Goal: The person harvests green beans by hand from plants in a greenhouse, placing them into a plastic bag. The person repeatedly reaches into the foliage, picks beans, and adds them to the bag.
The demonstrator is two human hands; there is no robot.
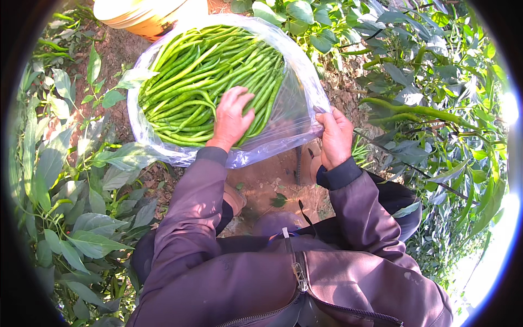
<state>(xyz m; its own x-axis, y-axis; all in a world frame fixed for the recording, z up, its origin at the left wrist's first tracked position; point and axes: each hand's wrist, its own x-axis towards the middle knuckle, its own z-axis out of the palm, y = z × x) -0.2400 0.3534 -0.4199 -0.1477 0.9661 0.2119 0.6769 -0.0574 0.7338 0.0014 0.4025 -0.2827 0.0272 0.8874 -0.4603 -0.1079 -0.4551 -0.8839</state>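
Observation:
Long green chili peppers (192, 86) lie heaped, mostly side by side, in a wide-mouthed clear plastic bag (290, 110). My left hand (233, 114) rests on top of the heap with its fingers apart and slightly bent. One curved pepper reaches up to the side of that hand; I see nothing clasped in it, though its palm is hidden. At the bag's right corner, my right hand (337, 133) pinches the rim between thumb and fingers, pulling the film out taut. The peppers fill the left and middle of the opening, and bare film shows towards my right hand.
Beyond the bag stands a yellow-orange bucket (151, 20) with a pale rim. Leafy pepper plants (94, 237) crowd the left, and more plants (433, 110) with hanging peppers border the right. Several thin green peppers (359, 151) lie low behind my right wrist. Bare soil (269, 184) shows between my feet.

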